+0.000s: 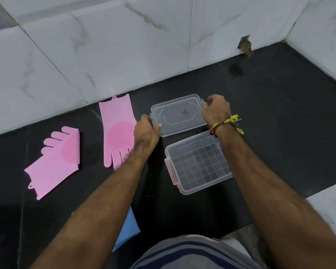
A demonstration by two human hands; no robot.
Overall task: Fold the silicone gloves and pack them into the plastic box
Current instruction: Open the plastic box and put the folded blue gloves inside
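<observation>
Two pink silicone gloves lie flat on the black counter. One glove (53, 162) is at the left with its fingers pointing away from me. The other glove (117, 131) lies nearer the middle, fingers toward me, partly hidden by my left hand. The clear plastic box (199, 162) stands open and empty, with red clips on its left side. Its clear lid (179, 115) lies just behind it. My left hand (146, 132) grips the lid's left edge. On the lid's right edge, my right hand (215, 109) is closed around the rim.
A white marble-tiled wall (105, 45) runs behind the counter and turns a corner at the right. A hole (244, 44) breaks the wall at counter level. A blue cloth (127, 230) hangs by the counter's front edge under my left forearm.
</observation>
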